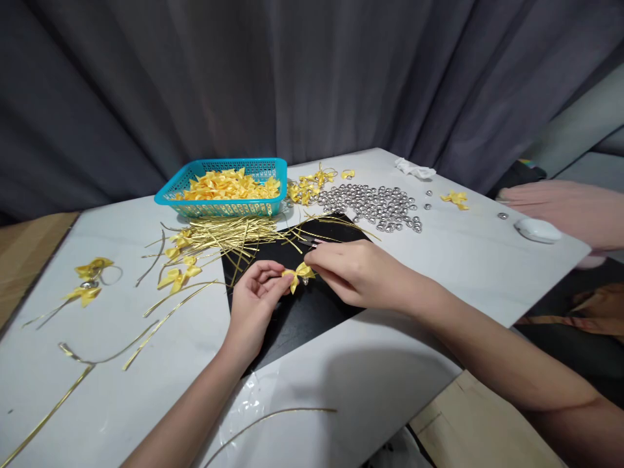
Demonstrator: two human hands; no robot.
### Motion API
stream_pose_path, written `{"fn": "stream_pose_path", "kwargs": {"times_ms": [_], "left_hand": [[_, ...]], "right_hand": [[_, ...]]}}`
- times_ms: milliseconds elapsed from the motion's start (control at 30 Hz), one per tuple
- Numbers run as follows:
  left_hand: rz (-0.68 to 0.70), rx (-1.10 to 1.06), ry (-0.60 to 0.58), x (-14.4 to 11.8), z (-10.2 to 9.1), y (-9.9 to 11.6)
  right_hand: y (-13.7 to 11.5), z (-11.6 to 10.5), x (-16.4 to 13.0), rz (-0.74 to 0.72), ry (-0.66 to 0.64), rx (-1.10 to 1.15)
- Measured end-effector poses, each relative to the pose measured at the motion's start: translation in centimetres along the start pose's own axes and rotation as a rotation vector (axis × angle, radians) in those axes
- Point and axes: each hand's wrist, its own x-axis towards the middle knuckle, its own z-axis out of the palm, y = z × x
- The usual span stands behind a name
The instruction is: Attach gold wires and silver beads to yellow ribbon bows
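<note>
A small yellow ribbon bow is pinched between my left hand and my right hand, just above a black mat at the table's middle. Both hands grip the bow from opposite sides. A small silver bead seems tucked under the bow, though it is hard to make out. Behind my hands lies a heap of gold wire ties. A teal basket full of yellow bows stands further back. A pile of silver beads lies to the right of the basket.
Finished bows lie at the table's left, more yellow bows beside the basket. Loose gold ties trail across the near left. A white oval object and a crumpled tissue sit at the right. Dark curtain behind.
</note>
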Motion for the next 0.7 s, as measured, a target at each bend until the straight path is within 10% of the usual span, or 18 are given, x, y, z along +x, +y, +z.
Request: {"fn": "stream_pose_path", "kwargs": {"times_ms": [700], "left_hand": [[0.041, 0.031, -0.015, 0.04, 0.15, -0.04]], "right_hand": [[-0.12, -0.14, -0.04, 0.026, -0.035, 0.059]]}}
